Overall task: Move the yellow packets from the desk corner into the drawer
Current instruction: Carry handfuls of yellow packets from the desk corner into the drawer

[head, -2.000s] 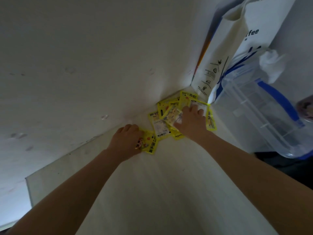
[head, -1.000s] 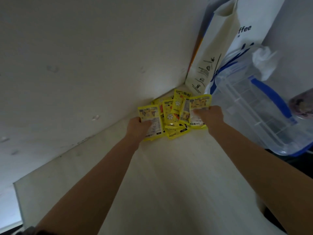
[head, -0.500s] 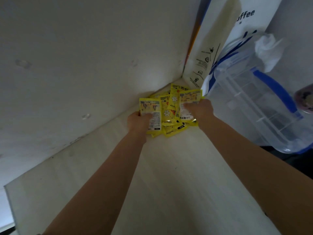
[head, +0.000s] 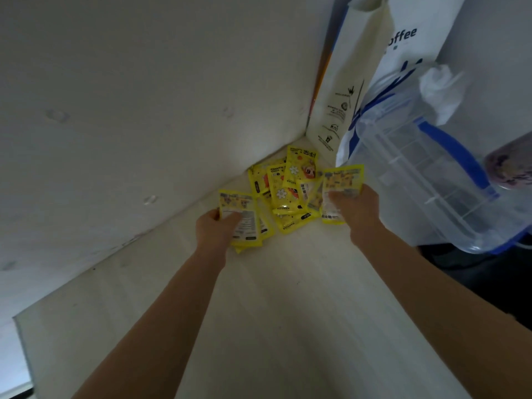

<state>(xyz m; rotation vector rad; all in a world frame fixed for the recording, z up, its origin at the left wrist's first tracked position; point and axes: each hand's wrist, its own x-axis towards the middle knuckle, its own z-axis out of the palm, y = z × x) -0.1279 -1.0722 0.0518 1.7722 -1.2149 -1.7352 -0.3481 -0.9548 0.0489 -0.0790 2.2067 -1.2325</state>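
Note:
Several yellow packets (head: 283, 191) lie in a loose pile in the corner of the pale desk (head: 288, 312), against the white wall. My left hand (head: 216, 228) grips yellow packets (head: 240, 217) at the pile's left side, lifted slightly off the desk. My right hand (head: 355, 207) pinches another yellow packet (head: 341, 182) upright at the pile's right side. No drawer is in view.
A white paper bag (head: 365, 76) with blue print stands against the wall right of the corner. A clear plastic container (head: 426, 174) with a blue rim leans beside it, close to my right hand. A crumpled white tissue (head: 440, 90) sits on it.
Both hands went from pressing on the flat pile to gripping packets and raising them. In the last half second the held packets drew a little apart from the pile and towards me.

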